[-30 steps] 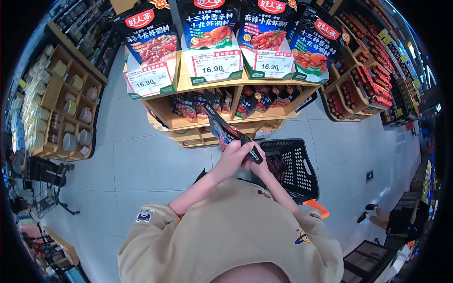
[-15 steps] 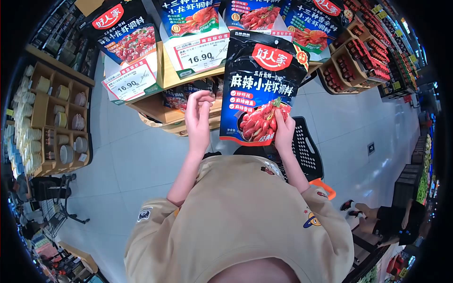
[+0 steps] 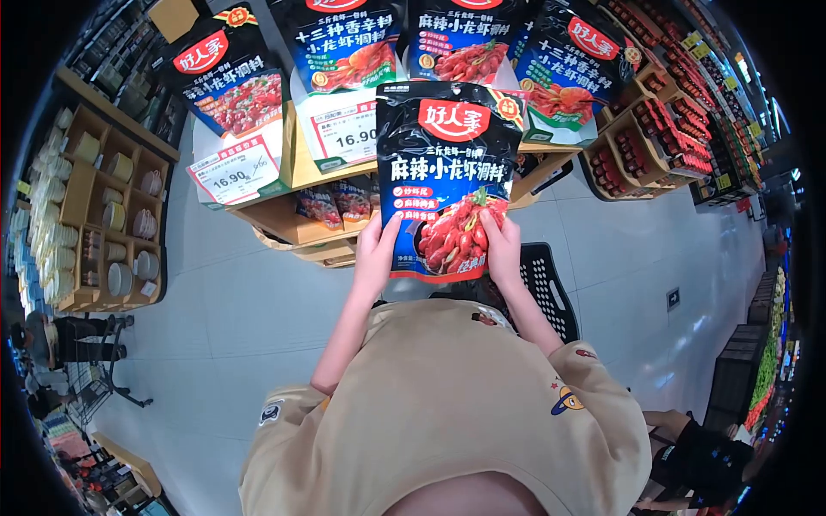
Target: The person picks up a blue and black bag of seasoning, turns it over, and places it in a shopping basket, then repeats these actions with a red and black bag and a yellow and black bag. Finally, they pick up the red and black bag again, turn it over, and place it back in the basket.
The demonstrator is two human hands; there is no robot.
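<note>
A black and blue pouch of crayfish seasoning (image 3: pixel 452 176) is held upright in front of me, its printed face toward the camera. On its lower left edge my left hand (image 3: pixel 376 249) is closed, thumb over the front. My right hand (image 3: pixel 502 245) grips the lower right edge with its thumb across the crayfish picture. The fingers behind the pouch are hidden. Beyond it stand similar seasoning pouches (image 3: pixel 346 47) on a wooden display shelf (image 3: pixel 305 178), with a white price tag (image 3: pixel 232 172) reading 16.90 at the left.
Below the pouch is a black shopping basket (image 3: pixel 546 292). Shelves of bowls (image 3: pixel 120 215) stand at left, with a shopping cart (image 3: pixel 103 378) below them. Racks of red-packed goods (image 3: pixel 641 129) are at right. A person in dark clothes (image 3: pixel 705 460) is at lower right.
My left hand was raised beside the pouch, free of it; now it has come down onto the left edge. The pouch has moved left and slightly down in view.
</note>
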